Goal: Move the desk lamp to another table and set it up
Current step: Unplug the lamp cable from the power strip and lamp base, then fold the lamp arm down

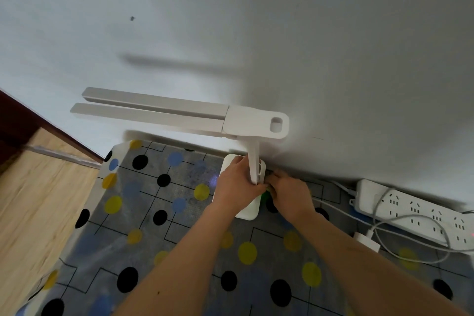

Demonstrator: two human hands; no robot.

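Note:
A white desk lamp (179, 113) stands on a table with a dotted grey cloth (159, 213), close to the wall. Its two long light bars reach out to the left from an upright post (254, 164). The flat white base (247, 210) is mostly covered by my hands. My left hand (236, 185) rests on the base with its fingers against the foot of the post. My right hand (289, 195) is curled at the right of the post's foot, fingers pinched low down; what they hold is hidden. A white cable (333, 206) runs right from there.
A white power strip (415, 213) lies at the right by the wall, with a white adapter (366, 241) and looped cable in front of it. The white wall (282, 33) rises right behind the lamp. Wooden floor (38, 200) lies left of the table's edge.

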